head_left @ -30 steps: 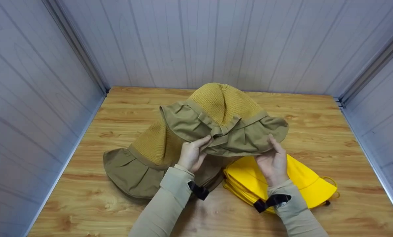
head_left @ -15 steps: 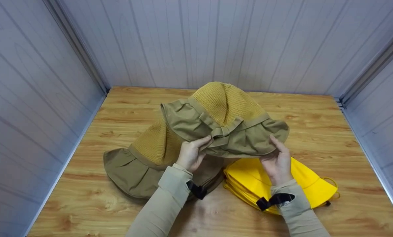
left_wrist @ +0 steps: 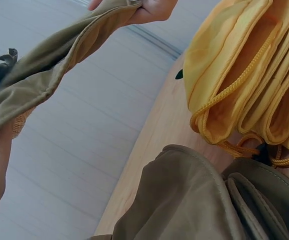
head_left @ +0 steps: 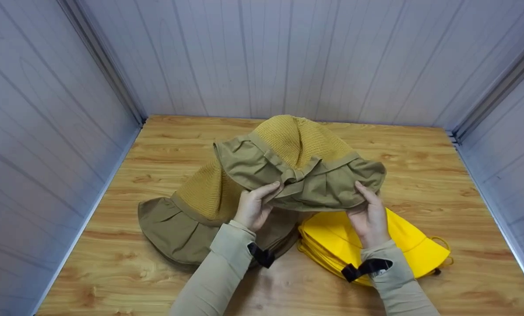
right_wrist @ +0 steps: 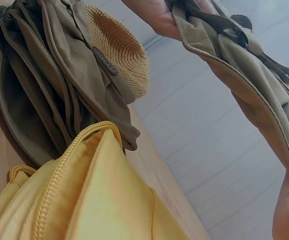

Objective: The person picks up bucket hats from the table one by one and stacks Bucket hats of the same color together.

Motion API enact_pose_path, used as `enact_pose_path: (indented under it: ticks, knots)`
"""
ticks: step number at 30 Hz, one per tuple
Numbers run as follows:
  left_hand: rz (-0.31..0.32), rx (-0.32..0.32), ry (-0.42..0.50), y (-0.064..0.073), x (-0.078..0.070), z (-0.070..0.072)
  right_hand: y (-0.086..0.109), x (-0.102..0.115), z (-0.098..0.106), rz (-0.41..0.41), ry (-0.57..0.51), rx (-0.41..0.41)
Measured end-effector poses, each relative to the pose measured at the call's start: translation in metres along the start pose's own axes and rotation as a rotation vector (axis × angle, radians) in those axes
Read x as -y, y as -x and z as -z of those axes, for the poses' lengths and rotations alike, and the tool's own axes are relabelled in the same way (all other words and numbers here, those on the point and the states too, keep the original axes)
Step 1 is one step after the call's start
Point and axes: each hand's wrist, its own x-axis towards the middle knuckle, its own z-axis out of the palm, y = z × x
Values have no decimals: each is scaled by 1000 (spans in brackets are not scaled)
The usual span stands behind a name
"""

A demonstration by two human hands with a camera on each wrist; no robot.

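A sun hat [head_left: 283, 136] with a mustard knit crown, ruffled khaki brim and cloth bow is held up, flattened, between my two hands. My left hand [head_left: 253, 208] pinches the brim near the bow, thumb on top. The right hand [head_left: 369, 215] grips the brim's right part, its thumb over the cloth and the other fingers beneath. Both wrist views show the held brim [right_wrist: 254, 92] edge-on, clear of the pile below. Under and left of it lies a stack of similar khaki hats [head_left: 174, 232], partly covered by my left arm and the held hat.
Yellow hats [head_left: 420, 250] lie stacked at the right, partly behind my right wrist, with cord loops [left_wrist: 234, 85] and a dark toggle [left_wrist: 262, 154]. The wooden table [head_left: 112, 281] is bounded by pale panel walls [head_left: 262, 57] at the back and both sides.
Over the last second my right hand has shifted slightly right and down along the brim. The held hat's crown has dipped a little toward me. The stacks have stayed put.
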Motion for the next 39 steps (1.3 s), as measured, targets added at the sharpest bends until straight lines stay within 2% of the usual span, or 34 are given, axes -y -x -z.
enact_pose_path:
  ticks: [3, 6, 13, 19, 22, 28, 35, 37, 39]
  knots:
    - [-6, 49, 24, 1, -2, 2, 1, 1, -1, 8, 18, 3]
    - [17, 74, 26, 1, -7, 6, 2, 1, -2, 8, 44, -11]
    - [13, 189, 33, 2, -28, 19, 4, 1, -2, 5, 139, -13]
    - [-60, 125, -24, -1, -56, 33, 7, 4, 0, 15, 174, 0]
    - [-94, 127, -63, 0, -70, 39, 7, 5, 0, 16, 178, 11]
    - [-104, 130, -212, 4, -91, 48, 5, 6, -2, 12, 168, 29]
    - [10, 101, -394, 8, -106, 54, 4, 6, -2, -24, 151, 39]
    - [48, 70, -507, 9, -110, 55, 4, 5, -1, -25, 161, 47]
    - [73, 37, -666, 10, -112, 55, 4, 4, -1, -21, 173, 53]
